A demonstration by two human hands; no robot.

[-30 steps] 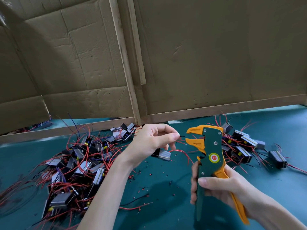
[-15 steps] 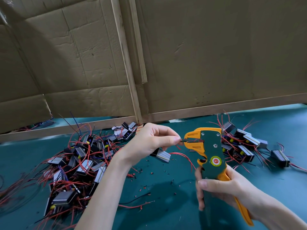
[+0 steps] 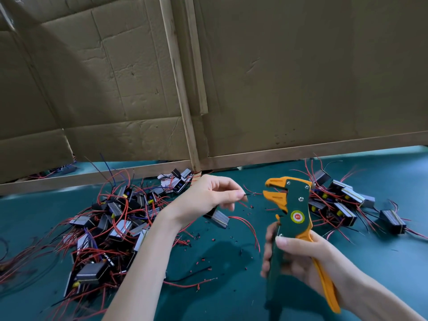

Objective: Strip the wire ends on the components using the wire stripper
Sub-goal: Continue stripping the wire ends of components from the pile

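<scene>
My left hand [image 3: 208, 198] pinches the thin wire [image 3: 249, 194] of a small grey component [image 3: 217, 218] that hangs below my fingers. The wire's end points right, a short gap from the stripper's jaws. My right hand [image 3: 298, 256] grips the handles of the green and orange wire stripper [image 3: 294, 212], held upright with its orange jaws parted and facing left.
A big pile of components with red and black wires [image 3: 104, 225] lies at the left on the teal table [image 3: 231, 293]. A smaller pile [image 3: 342, 205] sits behind the stripper at the right. Bits of cut insulation [image 3: 213, 239] litter the middle. Cardboard panels [image 3: 278, 77] stand behind.
Half a second ago the jaws were closed on the wire end. Now the jaws have sprung apart and the wire end is out, a little to their left.
</scene>
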